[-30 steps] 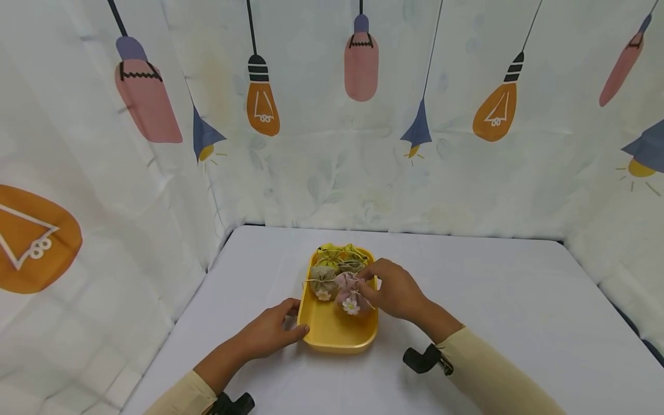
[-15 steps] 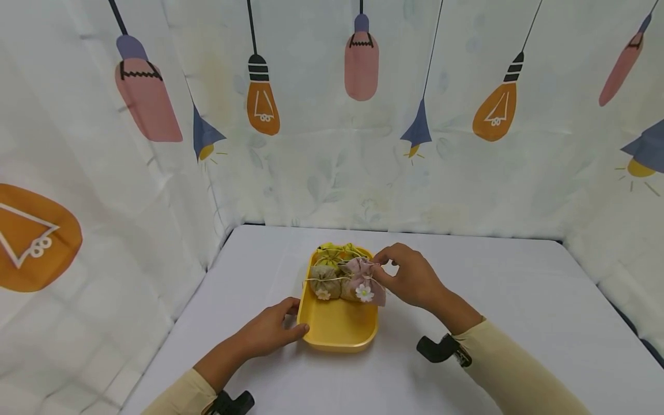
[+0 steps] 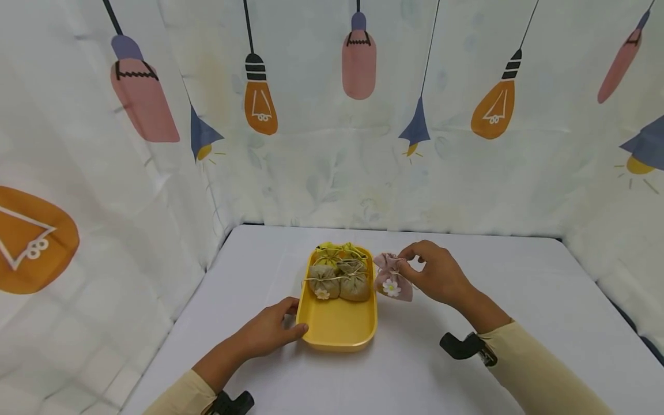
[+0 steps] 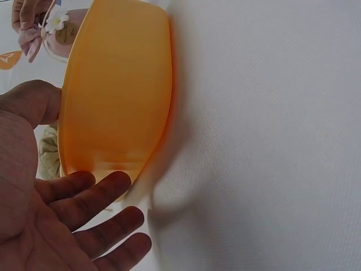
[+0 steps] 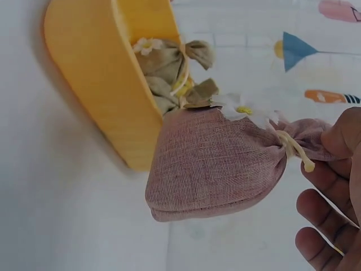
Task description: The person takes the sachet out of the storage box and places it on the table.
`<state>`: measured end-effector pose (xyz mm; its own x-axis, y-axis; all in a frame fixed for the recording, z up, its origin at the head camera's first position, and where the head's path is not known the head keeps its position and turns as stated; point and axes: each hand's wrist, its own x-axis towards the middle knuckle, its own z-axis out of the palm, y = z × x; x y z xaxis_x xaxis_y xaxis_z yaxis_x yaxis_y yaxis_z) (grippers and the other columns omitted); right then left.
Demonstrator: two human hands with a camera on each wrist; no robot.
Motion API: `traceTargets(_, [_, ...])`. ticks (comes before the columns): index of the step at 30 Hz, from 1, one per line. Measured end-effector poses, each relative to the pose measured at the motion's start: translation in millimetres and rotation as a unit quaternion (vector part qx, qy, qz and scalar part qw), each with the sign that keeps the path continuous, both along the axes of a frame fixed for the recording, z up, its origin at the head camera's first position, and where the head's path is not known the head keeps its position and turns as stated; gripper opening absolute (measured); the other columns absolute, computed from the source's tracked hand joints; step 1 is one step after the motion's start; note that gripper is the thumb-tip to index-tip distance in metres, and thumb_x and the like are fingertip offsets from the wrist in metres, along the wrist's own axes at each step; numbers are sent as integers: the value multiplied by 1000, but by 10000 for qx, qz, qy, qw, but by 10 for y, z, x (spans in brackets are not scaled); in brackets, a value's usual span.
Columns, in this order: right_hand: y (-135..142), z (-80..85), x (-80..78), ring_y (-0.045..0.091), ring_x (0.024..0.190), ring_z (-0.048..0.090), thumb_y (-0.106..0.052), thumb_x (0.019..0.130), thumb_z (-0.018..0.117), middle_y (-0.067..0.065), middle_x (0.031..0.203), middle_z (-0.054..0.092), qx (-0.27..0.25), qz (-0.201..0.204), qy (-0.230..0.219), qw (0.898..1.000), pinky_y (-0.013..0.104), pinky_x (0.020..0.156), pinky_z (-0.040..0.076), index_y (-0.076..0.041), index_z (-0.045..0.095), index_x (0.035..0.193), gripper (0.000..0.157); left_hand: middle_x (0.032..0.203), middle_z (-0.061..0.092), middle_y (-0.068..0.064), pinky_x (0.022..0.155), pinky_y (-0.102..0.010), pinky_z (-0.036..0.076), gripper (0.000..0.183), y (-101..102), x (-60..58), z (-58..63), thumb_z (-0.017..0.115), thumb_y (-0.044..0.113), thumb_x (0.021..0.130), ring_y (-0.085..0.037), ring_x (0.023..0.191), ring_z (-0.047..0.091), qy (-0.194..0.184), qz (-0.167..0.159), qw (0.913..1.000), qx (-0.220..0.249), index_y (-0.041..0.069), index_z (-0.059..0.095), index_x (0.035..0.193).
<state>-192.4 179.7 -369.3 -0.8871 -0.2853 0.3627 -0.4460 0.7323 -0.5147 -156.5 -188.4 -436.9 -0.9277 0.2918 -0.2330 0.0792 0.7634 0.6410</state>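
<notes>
A pink drawstring pouch [image 3: 392, 278] with a white flower hangs just right of the yellow tray [image 3: 337, 331]. My right hand [image 3: 438, 274] pinches its gathered neck between thumb and fingers, and the right wrist view shows the pouch [image 5: 217, 164] beside the tray's outer wall. My left hand [image 3: 267, 329] holds the tray's left rim: its thumb lies at the rim, and some fingertips [image 4: 118, 182] touch the outside wall. In the tray stay two grey-beige pouches, one [image 3: 324, 282] with a flower and another [image 3: 355, 283] beside it, with yellow-green pouches [image 3: 332, 255] behind them.
The tray stands on a white-covered table [image 3: 498, 276]. A white curtain [image 3: 321, 173] printed with hanging lamps encloses the back and sides. Black wrist mounts [image 3: 461, 346] stick out below both forearms.
My right hand has lifted the pink pouch out of the tray and carried it right, past the tray's edge, uncovering the right grey-beige pouch. The left hand has stayed at the tray.
</notes>
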Motion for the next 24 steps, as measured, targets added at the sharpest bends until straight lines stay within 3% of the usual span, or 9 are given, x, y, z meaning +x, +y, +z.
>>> traceTargets(13, [357,-21,13,29,96,62,-19,97,71,5,111,69,3,-359,-66,9993,43,75,53,-15,74,101,6,131,63,-2,100,-55,47,66,-3,-22,-15,74,49,93,-28,123,58,-30,21,10000,-31,12,52,143])
traceTargets(24, [666,-44,59,34,102,59,-28,101,67,10,117,67,41,-737,-464,9962,39,68,52,-13,73,107,17,132,63,-2,100,-56,46,66,0,-22,-5,73,49,93,-29,125,57,-71,1,10000,-1,11,51,143])
